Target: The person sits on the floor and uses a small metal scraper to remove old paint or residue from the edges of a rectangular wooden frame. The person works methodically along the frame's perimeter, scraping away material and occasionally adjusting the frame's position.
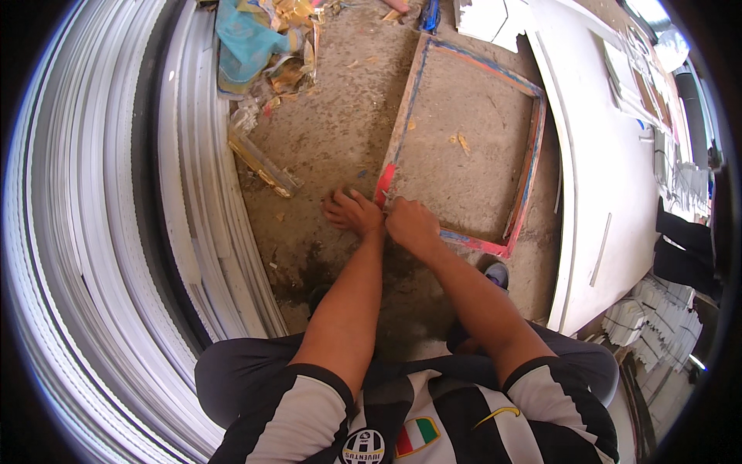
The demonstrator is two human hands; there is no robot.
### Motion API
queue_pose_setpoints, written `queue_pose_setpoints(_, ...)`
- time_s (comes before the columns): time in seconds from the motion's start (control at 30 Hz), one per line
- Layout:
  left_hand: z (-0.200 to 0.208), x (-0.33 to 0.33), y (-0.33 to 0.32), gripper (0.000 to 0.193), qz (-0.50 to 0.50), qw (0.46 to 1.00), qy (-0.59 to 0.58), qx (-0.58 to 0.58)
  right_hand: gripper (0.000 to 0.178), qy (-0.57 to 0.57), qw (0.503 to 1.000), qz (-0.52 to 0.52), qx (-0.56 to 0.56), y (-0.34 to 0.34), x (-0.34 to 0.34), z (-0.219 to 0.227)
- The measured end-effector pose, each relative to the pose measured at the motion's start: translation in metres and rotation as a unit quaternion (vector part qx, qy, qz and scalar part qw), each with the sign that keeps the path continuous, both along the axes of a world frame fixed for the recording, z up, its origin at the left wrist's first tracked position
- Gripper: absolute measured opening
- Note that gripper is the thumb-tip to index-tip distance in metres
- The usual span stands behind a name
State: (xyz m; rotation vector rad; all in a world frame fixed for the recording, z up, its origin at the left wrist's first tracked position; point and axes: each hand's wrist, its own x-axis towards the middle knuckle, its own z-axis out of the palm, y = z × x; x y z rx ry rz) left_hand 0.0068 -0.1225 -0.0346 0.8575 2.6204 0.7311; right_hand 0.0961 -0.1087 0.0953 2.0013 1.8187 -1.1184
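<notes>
A rectangular wooden frame with red and blue paint stains lies on the concrete floor, its middle open. My left hand is at its near-left corner, fingers spread and bent down toward the floor just left of the frame. Close against that wrist, my right hand is closed at the same corner. A small greyish metal piece shows beside the right thumb; whether the hand grips it or it sits in the wood, I cannot tell. My hands hide most of that corner.
Long white strips are stacked along the left. A teal cloth and scraps lie at the far left, with a brownish strip nearer. White panels stand at the right. A blue object lies beyond the frame.
</notes>
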Motion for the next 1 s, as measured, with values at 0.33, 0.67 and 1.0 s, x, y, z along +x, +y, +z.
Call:
queue_pose_setpoints(0.33, 0.004, 0.001, -0.003, 0.037, -0.034, 0.999, 0.012, -0.03, 0.033, -0.022, 0.999, -0.032, -0.026, 0.005, -0.017, 0.005)
queue_pose_setpoints(0.67, 0.003, 0.004, -0.003, 0.041, -0.027, 0.998, 0.011, -0.047, 0.034, 0.027, 0.998, 0.004, -0.05, 0.014, -0.007, -0.004)
queue_pose_setpoints(1.0, 0.008, -0.001, 0.0, 0.04, -0.014, 0.999, 0.027, -0.01, 0.035, 0.109, 0.978, 0.174, -0.033, 0.039, 0.034, -0.019)
